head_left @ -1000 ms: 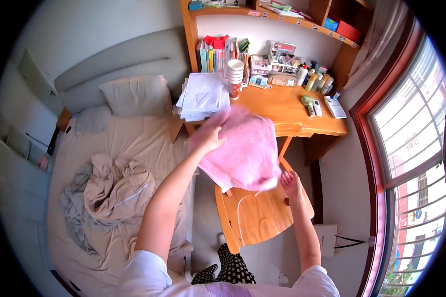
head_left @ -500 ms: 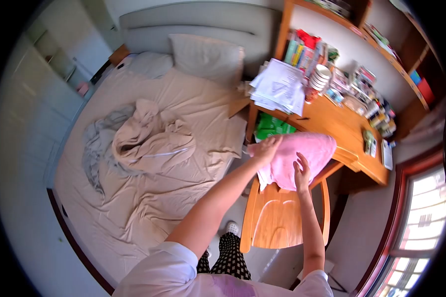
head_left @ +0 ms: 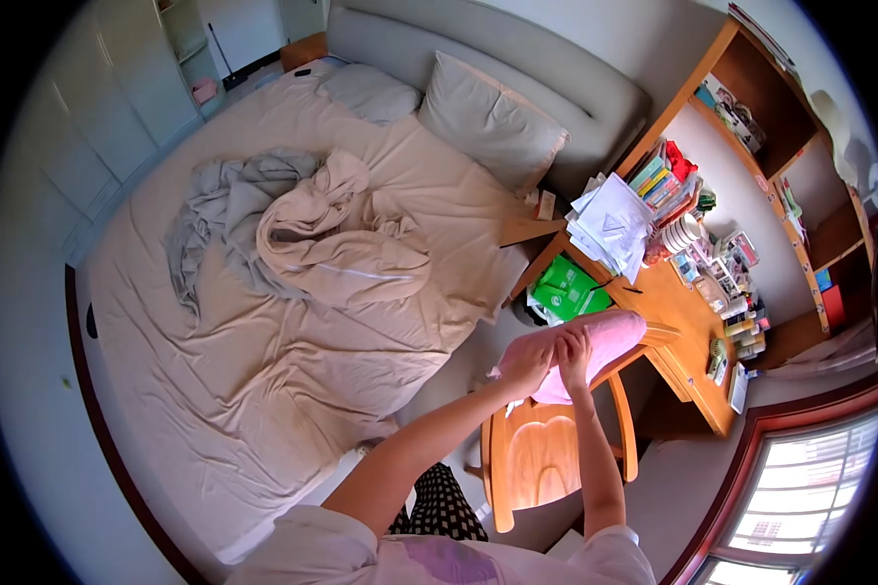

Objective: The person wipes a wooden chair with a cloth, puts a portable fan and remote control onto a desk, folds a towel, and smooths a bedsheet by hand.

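Note:
A pink cloth (head_left: 612, 336), perhaps a towel or garment, hangs over the backrest of the wooden chair (head_left: 544, 458), with a bit of white showing at its lower edge. My left hand (head_left: 527, 370) grips the cloth near its left side, fingers bent. Close beside it, fingertips almost meeting, my right hand (head_left: 573, 359) pinches the same cloth. The fabric between my fingers is mostly hidden.
At left is a bed with a rumpled beige sheet (head_left: 361, 361), a bunched blanket (head_left: 337, 244) and pillows (head_left: 488, 117). A desk (head_left: 678, 312) beyond the chair bears papers (head_left: 610, 219), books and cups. A green bag (head_left: 568, 290) stands below it. A window (head_left: 805, 487) is at right.
My hands, apart on the cloth before, have come together on it. The pink cloth looks narrower and more bunched. The view has turned, showing more of the bed and shelf.

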Demonstrator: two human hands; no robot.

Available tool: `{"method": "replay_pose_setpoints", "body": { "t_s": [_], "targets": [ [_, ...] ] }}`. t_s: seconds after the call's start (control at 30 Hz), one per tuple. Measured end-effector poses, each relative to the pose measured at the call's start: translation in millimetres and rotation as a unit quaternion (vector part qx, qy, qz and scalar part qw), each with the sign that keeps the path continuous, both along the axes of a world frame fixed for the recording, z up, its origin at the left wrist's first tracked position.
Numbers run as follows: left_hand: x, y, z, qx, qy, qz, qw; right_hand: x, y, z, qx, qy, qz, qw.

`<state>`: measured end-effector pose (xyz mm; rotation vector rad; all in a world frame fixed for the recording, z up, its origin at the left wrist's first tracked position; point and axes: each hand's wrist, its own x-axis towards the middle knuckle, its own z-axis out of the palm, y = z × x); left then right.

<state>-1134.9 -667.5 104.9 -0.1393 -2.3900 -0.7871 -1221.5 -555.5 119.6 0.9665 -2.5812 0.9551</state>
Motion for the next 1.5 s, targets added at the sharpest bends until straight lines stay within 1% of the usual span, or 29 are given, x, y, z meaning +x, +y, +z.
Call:
{"method": "replay_pose_setpoints", "body": {
  "t_s": [0.07, 0.13, 0.2, 0.23, 0.27, 0.3, 0.37, 0.4, 0.47, 0.53, 0.6, 0.73, 0.77, 0.83, 0.87, 0.93, 0.97, 1.0, 1.03, 1.07, 1.13, 1.17, 1.2, 1.23, 1.27, 1.33, 1.4, 1.47, 1.5],
  "targets": [
    [37.3, -10.7, 25.6, 0.025, -0.039, -0.008, 0.999, 23.5, -5.4, 1.3, 0.038, -0.005, 0.022, 0.999],
    [67.3, -18.4, 31.9, 0.008, -0.051, 0.001, 0.999, 45.9, -7.6, 3.0, 0.059, 0.009, 0.031, 0.998],
    [99.1, -24.4, 36.4, 0.06, -0.076, -0.027, 0.995, 68.7, -7.8, 3.6, 0.063, 0.001, 0.063, 0.996],
    [113.2, -31.5, 38.7, 0.054, -0.027, -0.024, 0.998, 78.0, -7.0, 3.9, 0.059, 0.003, 0.08, 0.995],
    [126.3, -31.6, 35.4, 0.058, -0.028, -0.022, 0.998, 87.6, -3.3, 4.7, 0.063, 0.002, 0.082, 0.995],
    [138.5, -29.1, 21.1, 0.146, -0.083, -0.08, 0.983, 96.7, -2.3, 7.3, 0.074, 0.005, 0.098, 0.992],
    [160.5, -32.9, 0.8, 0.287, -0.183, -0.192, 0.92, 118.2, -3.4, 11.9, 0.085, 0.008, 0.116, 0.99],
    [172.4, -37.8, 5.7, 0.287, -0.18, -0.191, 0.921, 129.3, -3.3, 18.2, 0.089, -0.006, 0.125, 0.988],
    [194.1, -47.1, 21.8, 0.252, -0.366, -0.229, 0.866, 147.7, -2.4, 24.9, 0.092, -0.015, 0.135, 0.986],
    [206.7, -51.3, 12.5, 0.257, -0.352, -0.233, 0.87, 166.1, -1.8, 30.0, 0.07, -0.061, 0.141, 0.986],
    [215.0, -59.8, 4.7, 0.244, -0.306, -0.223, 0.893, 182.7, -0.3, 35.7, 0.073, -0.06, 0.14, 0.986],
    [226.1, -80.8, -9.1, 0.331, -0.297, -0.19, 0.875, 215.2, 8.7, 39.9, 0.093, -0.074, 0.12, 0.986],
    [225.4, -86.5, -12.7, 0.333, -0.3, -0.19, 0.874, 222.3, 12.5, 42.9, 0.128, -0.051, 0.125, 0.983],
    [230.8, -98.7, 3.9, 0.333, -0.302, -0.175, 0.876, 236.2, 18.0, 52.4, 0.182, -0.01, 0.139, 0.973],
    [232.4, -103.9, 14.8, 0.336, -0.303, -0.161, 0.877, 240.5, 21.0, 55.1, 0.18, -0.009, 0.133, 0.975],
    [230.0, -104.4, 18.0, 0.344, -0.296, -0.169, 0.875, 249.7, 25.9, 65.6, 0.273, -0.1, 0.135, 0.947],
    [226.6, -104.8, 19.8, 0.341, -0.293, -0.172, 0.877, 251.0, 25.8, 69.5, 0.27, -0.1, 0.125, 0.949],
    [222.0, -103.6, 18.0, 0.339, -0.29, -0.175, 0.878, 251.7, 15.0, 85.0, 0.246, -0.242, 0.053, 0.937],
    [218.1, -99.9, 12.2, 0.336, -0.292, -0.184, 0.877, 249.0, 7.5, 96.0, 0.214, -0.379, -0.021, 0.9],
    [215.2, -96.4, 5.9, 0.353, -0.283, -0.181, 0.873, 242.0, 3.9, 97.6, 0.211, -0.379, -0.028, 0.9],
    [212.3, -91.9, 3.0, 0.37, -0.278, -0.177, 0.869, 226.1, -6.4, 98.2, 0.174, -0.253, 0.01, 0.952],
    [211.6, -92.3, 3.3, 0.366, -0.286, -0.178, 0.868, 217.9, -13.3, 100.7, 0.173, -0.255, 0.011, 0.951],
    [210.6, -95.7, 4.6, 0.362, -0.294, -0.174, 0.867, 209.7, -24.7, 105.8, 0.192, -0.11, 0.048, 0.974],
    [210.9, -99.9, 6.0, 0.362, -0.294, -0.165, 0.869, 203.3, -35.2, 106.5, 0.203, 0.037, 0.088, 0.974],
    [212.1, -104.6, 7.4, 0.356, -0.294, -0.158, 0.873, 193.9, -42.2, 99.3, 0.2, 0.035, 0.101, 0.974],
    [219.1, -114.9, -1.3, 0.357, -0.297, -0.131, 0.876, 173.6, -49.0, 80.7, 0.332, 0.101, 0.045, 0.937],
    [225.3, -128.2, -15.2, 0.332, -0.265, -0.06, 0.903, 154.8, -45.5, 62.7, 0.35, 0.097, 0.075, 0.929],
    [239.7, -148.0, -35.8, 0.345, -0.287, -0.013, 0.894, 141.4, -39.5, 30.1, 0.33, -0.002, 0.069, 0.941],
    [249.1, -155.3, -70.0, 0.388, -0.266, 0.015, 0.882, 143.8, -41.8, 33.4, 0.349, -0.02, 0.092, 0.933]
  ]
}}
